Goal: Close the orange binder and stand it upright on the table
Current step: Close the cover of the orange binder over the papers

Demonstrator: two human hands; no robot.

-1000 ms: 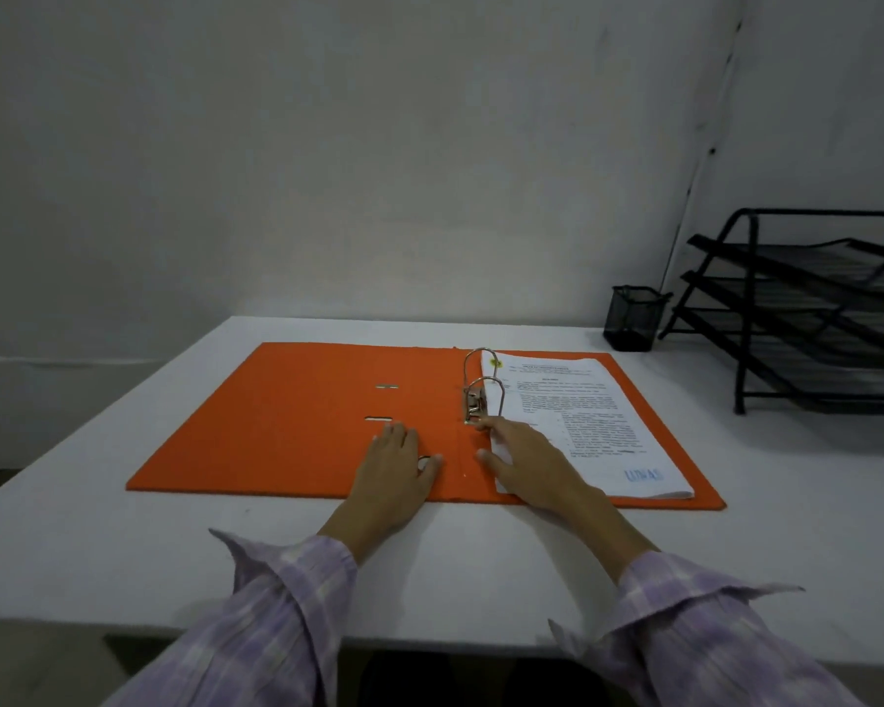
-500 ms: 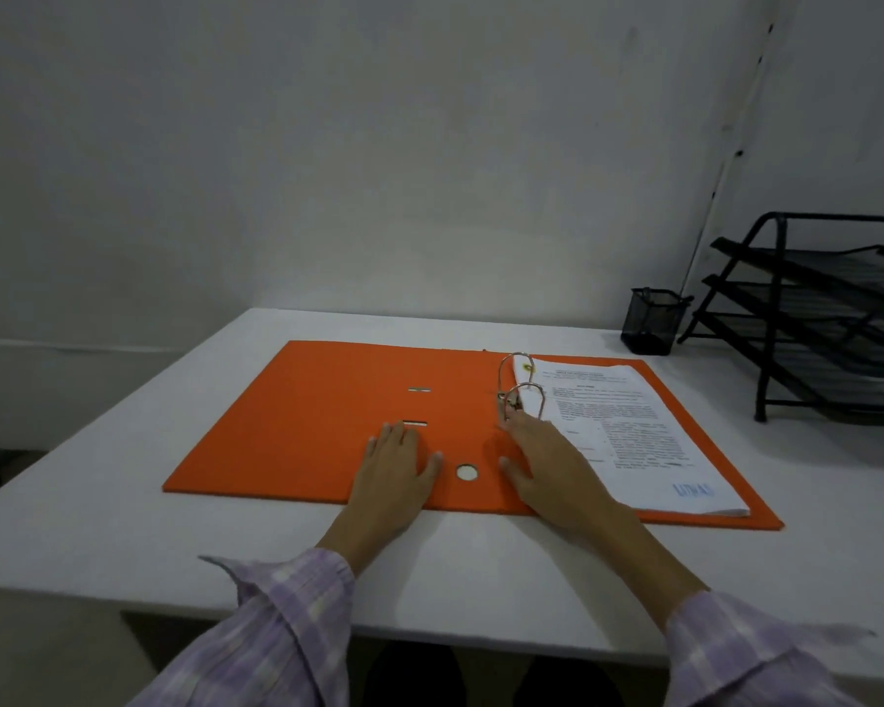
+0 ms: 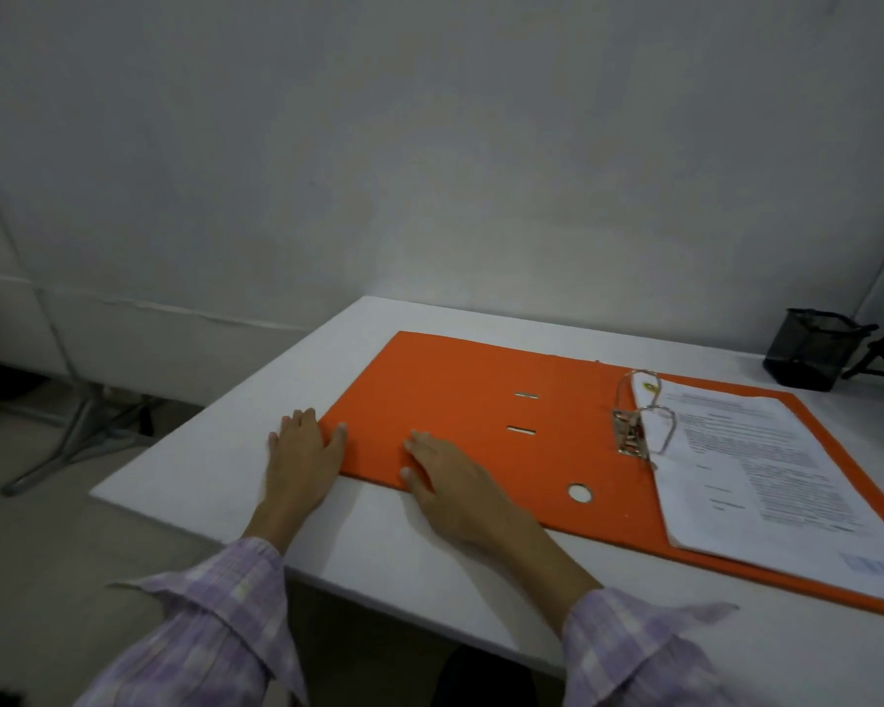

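**Head view: hands at the open cover's corner**

Both hands lie flat and released: left hand (image 3: 302,451) beside the flat orange cardboard binder (image 3: 460,415) on the white table (image 3: 378,543), right hand (image 3: 447,477) on its cover. Lifting that left edge evenly should fold it rightwards over the papers (image 3: 766,461). Opened out, its long axis runs left-right.

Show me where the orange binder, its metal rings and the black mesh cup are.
orange binder (image 3: 445,400): head view, on the bare open left cover.
metal rings (image 3: 657,423): head view, on the nearer ring's arch.
black mesh cup (image 3: 810,352): head view, on its front wall.
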